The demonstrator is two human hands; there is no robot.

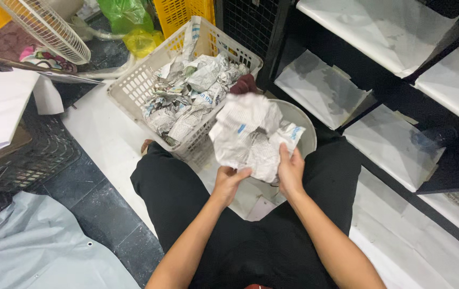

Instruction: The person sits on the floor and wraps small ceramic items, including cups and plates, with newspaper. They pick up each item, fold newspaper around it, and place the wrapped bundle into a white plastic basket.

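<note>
I sit cross-legged in black trousers and hold a crumpled sheet of newspaper (251, 136) in front of me with both hands. My left hand (228, 181) grips its lower edge from below. Along the sheet's lower right side, my right hand (290, 170) pinches it with the fingers pointing up. The paper hangs over a grey round bucket (300, 120) that it mostly hides. Just to the left stands a white plastic laundry basket (133, 88) filled with several crumpled newspaper wads (189, 93).
Black shelving (390, 91) lined with white paper sheets runs along the right. A white fan (47, 24), yellow crates (184, 13), green and yellow plastic bags (128, 16) sit at the back left. A black wire crate (31, 155) and grey sheet (37, 246) lie at left.
</note>
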